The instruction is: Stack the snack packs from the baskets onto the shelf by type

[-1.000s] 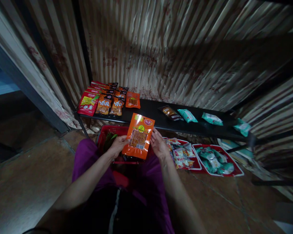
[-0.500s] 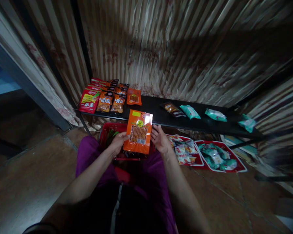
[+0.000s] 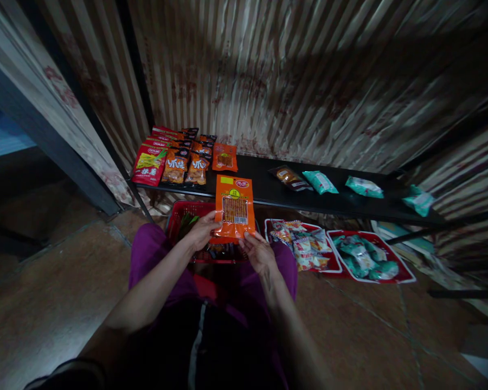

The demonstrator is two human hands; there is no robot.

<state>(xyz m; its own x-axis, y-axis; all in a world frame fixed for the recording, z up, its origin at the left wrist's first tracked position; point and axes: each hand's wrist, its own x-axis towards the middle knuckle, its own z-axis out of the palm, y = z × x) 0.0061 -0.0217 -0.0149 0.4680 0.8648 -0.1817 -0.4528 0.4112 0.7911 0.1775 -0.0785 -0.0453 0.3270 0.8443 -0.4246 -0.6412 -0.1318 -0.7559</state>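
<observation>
An orange snack packet (image 3: pixel 235 206) with a clear window and a yellow label is upright in front of me, above a red basket (image 3: pixel 179 219). My left hand (image 3: pixel 202 230) grips its left lower edge. My right hand (image 3: pixel 258 252) pinches its bottom right corner. Behind it runs a low black shelf (image 3: pixel 264 189). An identical orange packet (image 3: pixel 224 157) lies on that shelf beside rows of orange and red snack packets (image 3: pixel 174 162).
A brown packet (image 3: pixel 288 177) and three teal packets (image 3: pixel 320 182) lie spaced along the shelf. Two red trays (image 3: pixel 394 273) of packets sit on the floor under it. Striped curtain hangs behind; tiled floor lies left and right of my legs.
The orange packet has turned from tilted to upright and moved nearer the shelf. My right hand shifted from its right side to its bottom corner and closed on it.
</observation>
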